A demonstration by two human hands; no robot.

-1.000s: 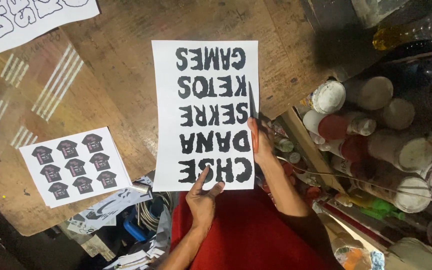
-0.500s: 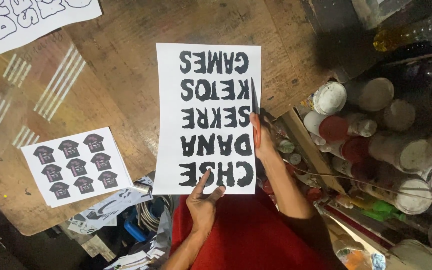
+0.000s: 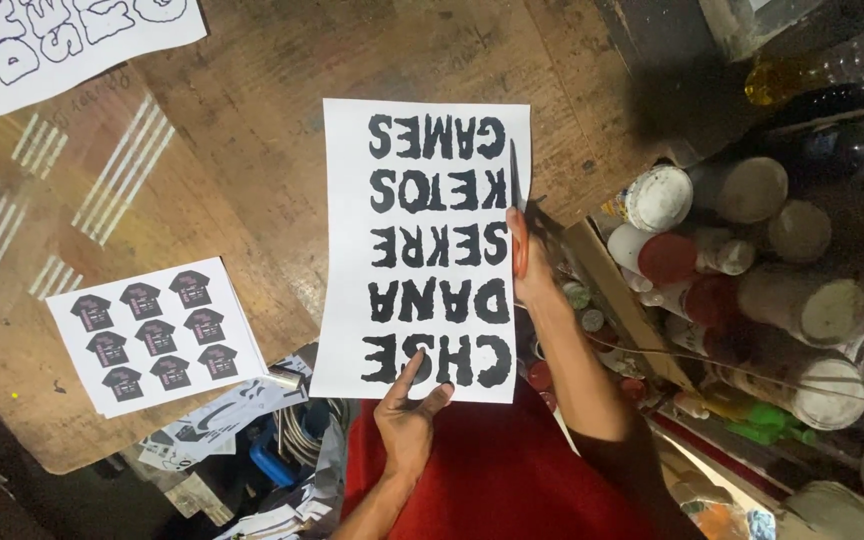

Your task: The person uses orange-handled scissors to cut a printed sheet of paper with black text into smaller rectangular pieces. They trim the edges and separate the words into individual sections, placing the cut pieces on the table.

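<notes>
I hold up a white sheet printed with large black block letters, upside down from my view, above a wooden table. My left hand pinches its near edge, thumb over the print. My right hand grips orange-handled scissors. Their blades run along the sheet's right edge and point away from me.
A small sheet of several black shirt pictures lies at the table's near left edge. Another white sheet with outlined letters lies at the far left. Many paint cans and jars crowd the right side. My red shirt is below.
The scissors have moved farther up the sheet's right edge, away from me. The sheet and both hands have shifted slightly to the right.
</notes>
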